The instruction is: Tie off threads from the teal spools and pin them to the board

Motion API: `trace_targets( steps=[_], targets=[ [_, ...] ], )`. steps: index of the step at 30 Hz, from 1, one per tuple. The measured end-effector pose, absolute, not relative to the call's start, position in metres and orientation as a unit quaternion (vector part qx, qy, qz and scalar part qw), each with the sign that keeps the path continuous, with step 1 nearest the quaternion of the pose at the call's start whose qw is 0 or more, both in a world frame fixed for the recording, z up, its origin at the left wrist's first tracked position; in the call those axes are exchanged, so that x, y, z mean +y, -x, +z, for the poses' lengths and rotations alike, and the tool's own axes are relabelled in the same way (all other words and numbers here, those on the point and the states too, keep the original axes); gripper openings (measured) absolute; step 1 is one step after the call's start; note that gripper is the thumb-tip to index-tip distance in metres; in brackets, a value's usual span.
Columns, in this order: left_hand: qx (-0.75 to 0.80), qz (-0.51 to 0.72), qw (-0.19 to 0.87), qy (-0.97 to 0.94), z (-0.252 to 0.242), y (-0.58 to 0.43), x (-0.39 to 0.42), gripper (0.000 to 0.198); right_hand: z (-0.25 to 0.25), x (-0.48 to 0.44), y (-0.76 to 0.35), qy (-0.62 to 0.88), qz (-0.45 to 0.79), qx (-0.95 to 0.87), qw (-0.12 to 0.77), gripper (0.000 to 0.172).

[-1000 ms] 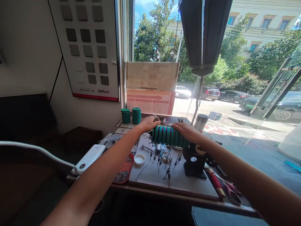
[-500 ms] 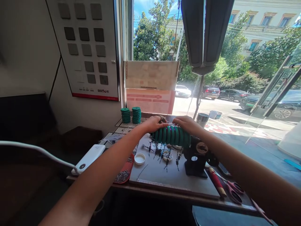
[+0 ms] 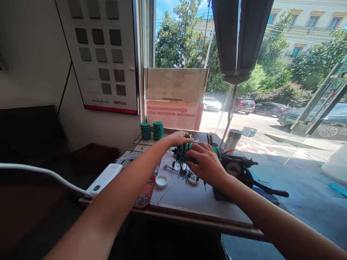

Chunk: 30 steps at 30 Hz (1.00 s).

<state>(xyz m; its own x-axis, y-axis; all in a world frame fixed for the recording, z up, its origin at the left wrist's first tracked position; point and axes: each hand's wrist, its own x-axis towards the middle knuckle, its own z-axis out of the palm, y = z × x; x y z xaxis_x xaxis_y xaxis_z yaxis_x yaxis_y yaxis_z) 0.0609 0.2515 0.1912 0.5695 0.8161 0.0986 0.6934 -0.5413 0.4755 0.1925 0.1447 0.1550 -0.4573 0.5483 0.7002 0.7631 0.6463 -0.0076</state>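
Note:
A row of green spools (image 3: 216,150) sits on a black hand-cranked winder (image 3: 233,167) with a lever at its right. My left hand (image 3: 180,138), with a ring on one finger, is at the far left of the spools. Its fingers are pinched together; what they hold is too small to make out. My right hand (image 3: 205,160) is in front of the row, fingers curved and thumb apart from them, covering part of the spools. Dark beaded strands (image 3: 182,172) hang below, over a round dish of small metal parts (image 3: 193,178).
A white lid (image 3: 162,181) and a red tray (image 3: 152,191) with tiny metal parts are left on the board (image 3: 187,198). Two stacks of green spools (image 3: 158,131) stand behind. A white power bank (image 3: 105,178) with a cable lies left. A dark canister (image 3: 233,138) stands beyond.
My right hand has come from the far top of the spools toward me, down in front of them. My left hand stays nearly in place. The winder's lever now shows.

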Motion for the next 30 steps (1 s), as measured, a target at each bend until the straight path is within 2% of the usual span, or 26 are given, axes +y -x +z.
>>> trace_targets(
  steps=[4,9,14,17,20,26,30],
  targets=[
    [0.458,0.151,0.19,-0.855,0.19,-0.062,0.252,0.035,0.143,0.15,-0.168,0.419,-0.222,-0.808,0.351,0.013],
    [0.485,0.126,0.182,-0.846,0.191,-0.064,0.251,0.029,0.146,0.154,-0.151,0.472,-0.253,-0.78,0.324,0.011],
    [0.477,0.111,0.189,-0.851,0.191,-0.064,0.248,0.03,0.163,0.147,-0.165,0.461,-0.134,-0.811,0.334,0.014],
    [0.472,0.116,0.195,-0.852,0.191,-0.063,0.247,0.029,0.175,0.143,-0.188,0.451,-0.052,-0.797,0.399,0.02],
    [0.466,0.119,0.202,-0.853,0.192,-0.064,0.249,0.03,0.179,0.14,-0.207,0.459,-0.036,-0.77,0.441,0.013],
    [0.478,0.104,0.186,-0.852,0.191,-0.064,0.26,0.031,0.157,0.136,-0.215,0.451,-0.135,-0.809,0.352,0.009],
    [0.488,0.092,0.15,-0.855,0.191,-0.065,0.269,0.031,0.145,0.132,-0.226,0.457,-0.193,-0.765,0.41,0.01]
  ],
)
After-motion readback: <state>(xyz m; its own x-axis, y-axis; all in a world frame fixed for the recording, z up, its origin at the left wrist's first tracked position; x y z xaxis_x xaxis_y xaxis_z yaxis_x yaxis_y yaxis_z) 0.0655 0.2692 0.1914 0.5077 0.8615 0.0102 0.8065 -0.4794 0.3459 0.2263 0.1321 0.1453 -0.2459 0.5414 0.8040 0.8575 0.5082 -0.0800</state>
